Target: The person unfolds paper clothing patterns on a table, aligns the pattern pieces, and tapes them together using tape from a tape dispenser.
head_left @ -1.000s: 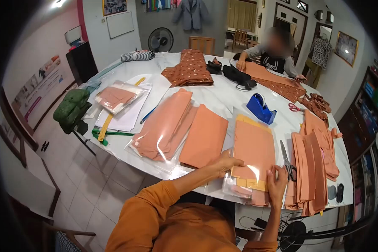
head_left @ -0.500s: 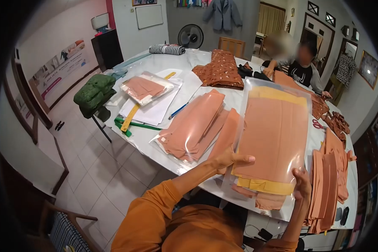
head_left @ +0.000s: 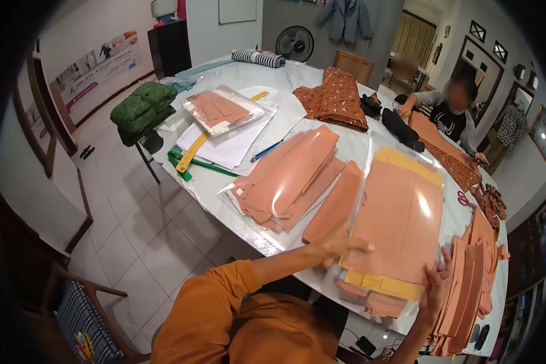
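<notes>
A clear plastic packet (head_left: 397, 221) holding folded peach fabric and yellow paper is between my two hands, tilted above the table's front edge. My left hand (head_left: 343, 246) grips its left side, thumb lying on top. At its lower right corner, my right hand (head_left: 437, 282) holds the other edge with curled fingers. Under and left of the packet lies a folded peach cloth (head_left: 333, 206). Another clear bag with peach fabric (head_left: 291, 176) rests further left. More peach pieces (head_left: 461, 291) are stacked just right of my right hand.
On the white table (head_left: 224, 197) are papers (head_left: 239, 145), a yellow ruler (head_left: 192, 153), a small packet (head_left: 221, 111), brown patterned fabric (head_left: 337, 100), black pouches (head_left: 400, 129), red scissors (head_left: 463, 198) and a green bundle (head_left: 141, 108). Another person (head_left: 452, 115) sits across, hands on fabric.
The packet was lifted from the table toward the camera, then lowered slightly, with both hands staying on it. The view has shifted, so the table's left side shows more.
</notes>
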The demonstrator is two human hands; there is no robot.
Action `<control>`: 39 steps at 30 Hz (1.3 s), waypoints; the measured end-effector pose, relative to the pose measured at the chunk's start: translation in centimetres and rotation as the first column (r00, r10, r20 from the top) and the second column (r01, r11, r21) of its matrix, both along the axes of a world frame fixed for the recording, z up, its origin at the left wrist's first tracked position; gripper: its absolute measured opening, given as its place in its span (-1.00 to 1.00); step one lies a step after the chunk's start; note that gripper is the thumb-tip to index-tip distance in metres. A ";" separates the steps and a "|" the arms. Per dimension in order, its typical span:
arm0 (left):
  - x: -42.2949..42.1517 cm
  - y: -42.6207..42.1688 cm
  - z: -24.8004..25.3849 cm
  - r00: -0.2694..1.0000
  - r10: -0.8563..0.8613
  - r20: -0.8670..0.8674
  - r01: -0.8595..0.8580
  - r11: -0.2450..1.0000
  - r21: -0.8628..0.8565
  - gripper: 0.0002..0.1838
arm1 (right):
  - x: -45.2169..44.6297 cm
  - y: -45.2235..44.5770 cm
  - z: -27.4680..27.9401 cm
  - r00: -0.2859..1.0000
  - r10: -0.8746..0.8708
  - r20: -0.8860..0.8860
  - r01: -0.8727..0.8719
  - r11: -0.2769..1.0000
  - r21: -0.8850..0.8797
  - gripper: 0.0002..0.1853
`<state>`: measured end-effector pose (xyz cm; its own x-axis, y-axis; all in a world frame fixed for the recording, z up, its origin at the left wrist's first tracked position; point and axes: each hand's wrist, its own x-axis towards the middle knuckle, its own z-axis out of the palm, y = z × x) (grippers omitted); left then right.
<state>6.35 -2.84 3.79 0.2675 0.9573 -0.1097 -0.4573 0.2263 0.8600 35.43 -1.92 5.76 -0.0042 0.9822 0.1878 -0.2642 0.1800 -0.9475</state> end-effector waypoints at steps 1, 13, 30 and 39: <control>-0.6 -0.2 0.4 0.999 0.031 0.042 -0.032 0.999 0.009 -0.20 | -0.4 -0.3 1.1 1.000 0.021 -0.009 -0.020 0.999 0.031 -0.22; -25.7 2.5 7.7 0.899 0.403 0.171 -0.437 0.850 0.294 -0.41 | -3.3 -0.6 -3.4 0.783 -0.183 0.594 0.149 0.983 0.106 -0.53; -68.4 12.2 -5.6 0.424 0.735 -0.530 -0.653 0.653 0.384 -0.50 | -0.8 -0.7 -3.8 0.065 -0.375 0.925 0.093 0.925 0.369 -0.77; -55.8 10.8 -0.2 0.045 0.643 -0.764 -0.639 0.607 0.473 -0.17 | 6.2 -4.7 -3.0 -0.345 -0.346 0.873 0.224 0.873 0.434 -0.59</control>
<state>-49.50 7.91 3.60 -0.6837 0.7017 0.2006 0.4956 0.2447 0.8334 41.64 -6.59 2.77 0.0500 0.9234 0.3806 0.9951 -0.0785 0.0597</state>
